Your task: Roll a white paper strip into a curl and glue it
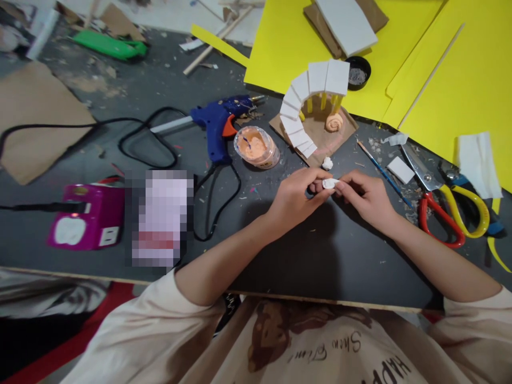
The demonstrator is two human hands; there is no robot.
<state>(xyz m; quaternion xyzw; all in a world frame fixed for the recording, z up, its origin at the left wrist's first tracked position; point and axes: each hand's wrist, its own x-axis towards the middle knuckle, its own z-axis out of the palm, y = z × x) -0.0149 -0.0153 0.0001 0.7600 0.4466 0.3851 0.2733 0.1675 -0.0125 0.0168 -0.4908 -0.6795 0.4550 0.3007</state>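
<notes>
Between my two hands is a small white lump of what looks like modelling clay [329,184]. My left hand [295,193] pinches it between thumb and fingers. The fingertips of my right hand [365,196] close on its right end. Just beyond them lies a second white lump [327,162], at the near edge of a cardboard base [342,140]. On that base a curved flight of white steps [296,101] rises on yellow posts, with a peach-coloured spiral [334,122] beneath its high end. A tub of peach paste [257,148] stands left of the base.
A blue glue gun [216,125] with its cord lies to the left, near a purple box [86,216] and a blurred-out rectangle. On the right are a paintbrush [384,173], scissors [430,184] and pliers [476,197]. Yellow sheets [280,48] and a black lid [357,72] lie behind.
</notes>
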